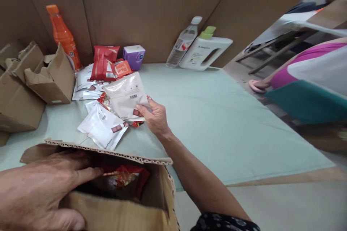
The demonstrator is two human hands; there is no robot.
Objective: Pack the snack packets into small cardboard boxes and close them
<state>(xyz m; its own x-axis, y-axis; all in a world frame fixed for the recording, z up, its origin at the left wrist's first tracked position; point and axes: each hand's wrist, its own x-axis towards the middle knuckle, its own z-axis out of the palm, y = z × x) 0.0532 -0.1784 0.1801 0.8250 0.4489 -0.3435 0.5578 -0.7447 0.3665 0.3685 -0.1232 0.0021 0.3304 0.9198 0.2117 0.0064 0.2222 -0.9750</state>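
Observation:
My right hand (155, 115) pinches a white flat pouch (127, 94) by its lower right corner, thumb on top. The pouch has a barcode and a brown picture. It is over other packets on the table; red-and-gold wrappers (105, 101) peek out from under it. More white pouches (106, 126) lie just in front. My left hand (51, 184) is at an open cardboard box (119, 209) close to me. Its fingers reach inside the opening and its thumb lies over the near flap. Red-and-gold packets (124, 178) sit inside the box. Some fingertips are hidden in shadow.
Small open cardboard boxes (58, 86) stand at the left by an orange bottle (63, 36). Red packets (105, 61) and a purple carton (134, 56) are behind the pouches. A clear bottle (184, 41) and white jug (200, 52) lean against the back panel. Another person's leg (287, 61) shows right.

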